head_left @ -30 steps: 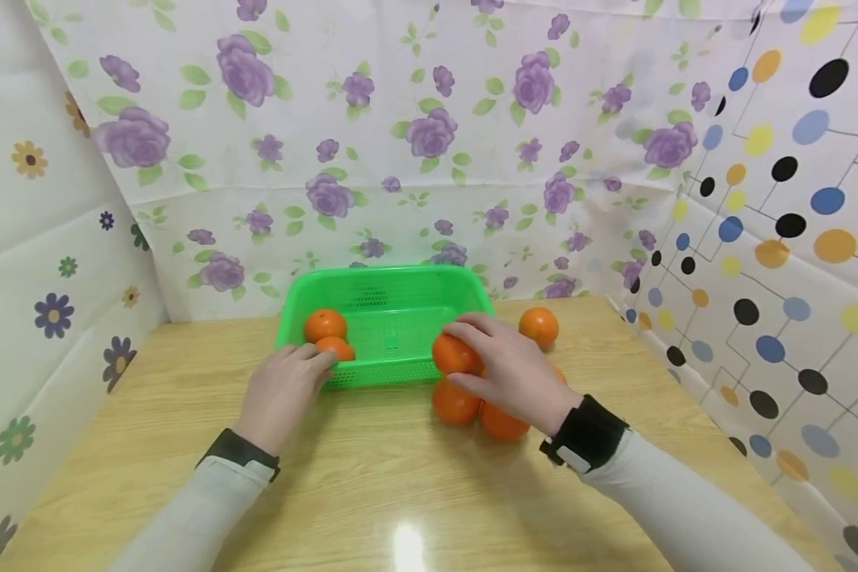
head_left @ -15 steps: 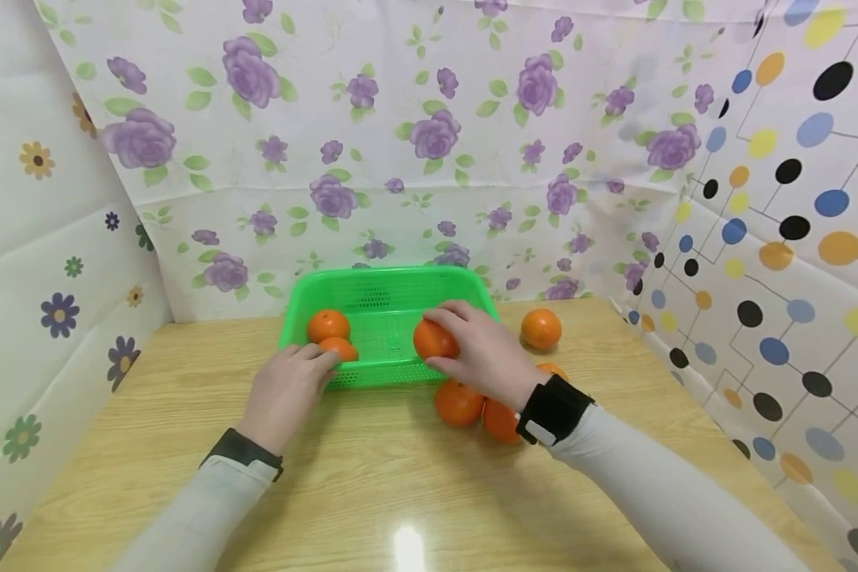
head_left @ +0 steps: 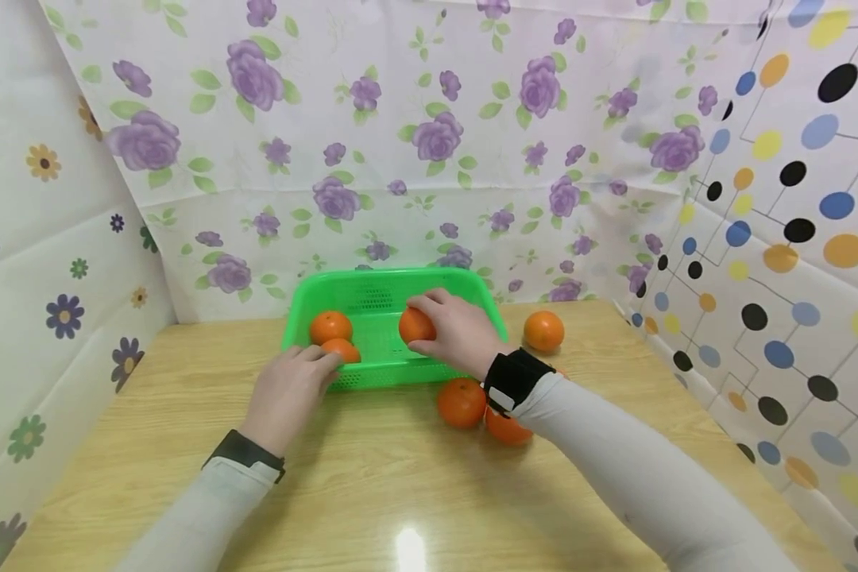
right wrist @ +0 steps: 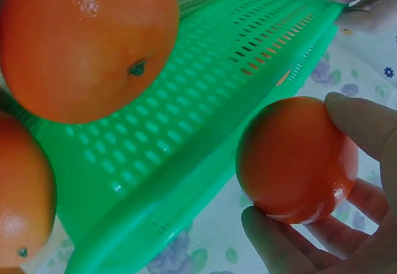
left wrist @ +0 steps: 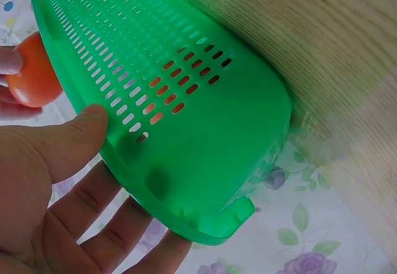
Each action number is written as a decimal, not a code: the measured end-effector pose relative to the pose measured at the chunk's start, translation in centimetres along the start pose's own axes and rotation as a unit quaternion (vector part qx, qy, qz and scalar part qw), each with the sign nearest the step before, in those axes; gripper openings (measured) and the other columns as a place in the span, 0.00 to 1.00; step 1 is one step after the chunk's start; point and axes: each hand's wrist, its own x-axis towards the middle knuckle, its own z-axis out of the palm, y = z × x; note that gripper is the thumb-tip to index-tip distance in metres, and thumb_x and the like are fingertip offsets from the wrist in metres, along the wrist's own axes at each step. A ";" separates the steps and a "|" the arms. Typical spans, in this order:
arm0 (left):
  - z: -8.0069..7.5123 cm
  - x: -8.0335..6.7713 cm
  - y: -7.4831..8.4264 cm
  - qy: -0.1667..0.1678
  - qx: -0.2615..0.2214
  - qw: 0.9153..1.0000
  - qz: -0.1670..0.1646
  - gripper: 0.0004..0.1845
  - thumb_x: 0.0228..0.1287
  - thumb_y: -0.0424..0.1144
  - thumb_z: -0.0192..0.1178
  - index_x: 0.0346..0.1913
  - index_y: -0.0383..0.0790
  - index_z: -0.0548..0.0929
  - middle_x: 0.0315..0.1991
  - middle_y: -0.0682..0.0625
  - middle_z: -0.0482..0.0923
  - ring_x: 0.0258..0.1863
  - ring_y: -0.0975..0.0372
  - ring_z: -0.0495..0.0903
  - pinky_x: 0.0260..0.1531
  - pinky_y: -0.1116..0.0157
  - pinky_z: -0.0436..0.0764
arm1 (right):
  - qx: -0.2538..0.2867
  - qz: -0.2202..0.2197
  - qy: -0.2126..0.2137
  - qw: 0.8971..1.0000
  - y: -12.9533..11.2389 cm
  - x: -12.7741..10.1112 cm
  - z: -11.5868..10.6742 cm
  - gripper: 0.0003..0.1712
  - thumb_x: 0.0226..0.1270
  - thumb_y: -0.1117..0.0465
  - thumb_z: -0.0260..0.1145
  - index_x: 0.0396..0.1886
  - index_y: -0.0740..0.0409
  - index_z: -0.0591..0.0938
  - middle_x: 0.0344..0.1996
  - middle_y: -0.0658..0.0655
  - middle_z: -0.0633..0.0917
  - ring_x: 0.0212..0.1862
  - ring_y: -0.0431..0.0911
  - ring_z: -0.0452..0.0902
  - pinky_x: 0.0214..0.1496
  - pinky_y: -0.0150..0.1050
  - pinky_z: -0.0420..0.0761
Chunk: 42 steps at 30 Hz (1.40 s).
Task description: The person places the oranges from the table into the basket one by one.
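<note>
My left hand (head_left: 291,393) grips the near left rim of a green plastic basket (head_left: 393,373); in the left wrist view the thumb lies on the outer wall and the fingers reach over the rim. My right hand (head_left: 465,332) holds an orange (head_left: 416,326) between thumb and fingers, over the inside of the basket. The right wrist view shows this orange (right wrist: 296,159) clear of the rim. Two oranges lie in the basket's left end: one farther back (head_left: 330,326), another (head_left: 341,349) by the left fingers, partly covered by them.
On the wooden table (head_left: 372,485), one orange (head_left: 543,330) stands right of the basket. Two more, a left one (head_left: 461,402) and a right one (head_left: 508,429), sit before its near right corner, partly under the right wrist. A flowered cloth (head_left: 400,214) hangs behind the basket.
My right hand has carried its orange leftward from above the loose oranges to over the basket's inside. The left hand has stayed on the rim.
</note>
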 end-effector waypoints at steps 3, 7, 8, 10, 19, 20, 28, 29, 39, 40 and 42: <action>0.0 0.0 0.0 0.002 -0.002 1.000 -0.001 0.09 0.59 0.39 0.73 0.39 0.50 0.83 0.32 0.52 0.82 0.29 0.54 0.75 0.27 0.59 0.75 | 0.002 0.009 -0.007 1.000 0.2 0.4 0.5 0.37 0.61 0.46 0.76 0.68 0.47 0.75 0.62 0.54 0.75 0.51 0.48 0.78 0.49 0.41 0.80; -0.1 0.0 0.0 -0.001 -0.003 1.000 -0.005 0.08 0.60 0.39 0.73 0.39 0.50 0.83 0.33 0.52 0.81 0.30 0.54 0.75 0.28 0.58 0.76 | 0.003 0.018 -0.013 1.000 0.3 1.1 1.0 0.37 0.62 0.45 0.75 0.69 0.47 0.75 0.61 0.54 0.76 0.51 0.47 0.79 0.49 0.41 0.80; -0.2 0.0 0.0 -0.001 -0.003 1.000 -0.005 0.09 0.59 0.38 0.73 0.39 0.50 0.84 0.33 0.52 0.81 0.30 0.54 0.75 0.28 0.58 0.76 | 0.004 0.019 -0.016 1.000 0.3 1.2 1.1 0.37 0.62 0.45 0.75 0.69 0.47 0.75 0.61 0.54 0.76 0.50 0.47 0.79 0.49 0.41 0.80; -0.2 0.0 -0.1 0.001 -0.005 1.000 -0.005 0.10 0.58 0.37 0.74 0.39 0.50 0.84 0.33 0.51 0.82 0.30 0.53 0.76 0.29 0.58 0.76 | 0.006 0.020 -0.026 0.999 0.2 1.6 1.3 0.37 0.62 0.45 0.74 0.69 0.47 0.75 0.60 0.54 0.76 0.49 0.47 0.79 0.48 0.41 0.80; 0.0 -0.3 -0.1 -0.001 -0.009 1.000 -0.003 0.12 0.56 0.37 0.75 0.40 0.49 0.83 0.34 0.52 0.82 0.30 0.54 0.76 0.30 0.59 0.77 | -0.007 0.012 -0.064 0.998 -0.3 3.3 2.3 0.35 0.63 0.47 0.73 0.68 0.49 0.76 0.56 0.55 0.77 0.42 0.46 0.78 0.41 0.40 0.79; 0.1 -0.2 -0.1 -0.002 -0.008 1.000 -0.003 0.11 0.56 0.37 0.75 0.40 0.49 0.83 0.34 0.52 0.82 0.30 0.54 0.76 0.29 0.59 0.77 | -0.009 0.012 -0.068 0.998 -0.4 3.5 2.5 0.35 0.62 0.47 0.73 0.68 0.48 0.76 0.56 0.55 0.78 0.42 0.46 0.77 0.40 0.40 0.79; 0.1 -0.2 0.1 -0.013 0.002 1.000 -0.010 0.09 0.59 0.38 0.74 0.39 0.50 0.83 0.32 0.53 0.80 0.29 0.54 0.73 0.28 0.60 0.75 | -0.027 0.023 -0.103 0.994 -1.2 3.9 3.9 0.34 0.64 0.44 0.71 0.68 0.46 0.75 0.55 0.54 0.78 0.40 0.46 0.77 0.39 0.39 0.79; 0.2 -0.2 0.1 -0.014 0.003 1.000 -0.011 0.10 0.59 0.38 0.74 0.39 0.50 0.83 0.32 0.53 0.80 0.29 0.54 0.73 0.29 0.60 0.75 | -0.026 0.024 -0.104 0.994 -1.3 3.9 4.0 0.34 0.64 0.44 0.71 0.68 0.47 0.75 0.55 0.55 0.78 0.40 0.46 0.77 0.39 0.39 0.79; 0.1 -0.1 0.1 -0.015 0.003 1.000 -0.011 0.11 0.57 0.37 0.75 0.39 0.50 0.83 0.33 0.52 0.81 0.31 0.54 0.75 0.30 0.60 0.77 | -0.013 0.039 -0.106 0.994 -0.5 4.8 5.8 0.35 0.64 0.41 0.71 0.69 0.45 0.75 0.55 0.57 0.79 0.41 0.48 0.79 0.41 0.42 0.80; 0.0 -0.1 0.1 -0.015 0.002 1.000 -0.012 0.11 0.57 0.37 0.75 0.39 0.50 0.83 0.34 0.52 0.82 0.31 0.54 0.75 0.30 0.60 0.76 | -0.007 0.041 -0.108 0.993 -0.5 4.8 5.9 0.35 0.65 0.41 0.70 0.69 0.46 0.75 0.55 0.57 0.79 0.42 0.48 0.79 0.42 0.42 0.80; 0.0 -0.1 0.0 -0.014 0.000 1.000 -0.010 0.12 0.57 0.37 0.75 0.40 0.51 0.83 0.35 0.52 0.83 0.31 0.55 0.76 0.31 0.60 0.77 | 0.006 0.041 -0.111 0.993 -0.4 4.9 6.1 0.35 0.64 0.41 0.71 0.69 0.46 0.76 0.56 0.57 0.79 0.43 0.49 0.79 0.43 0.42 0.79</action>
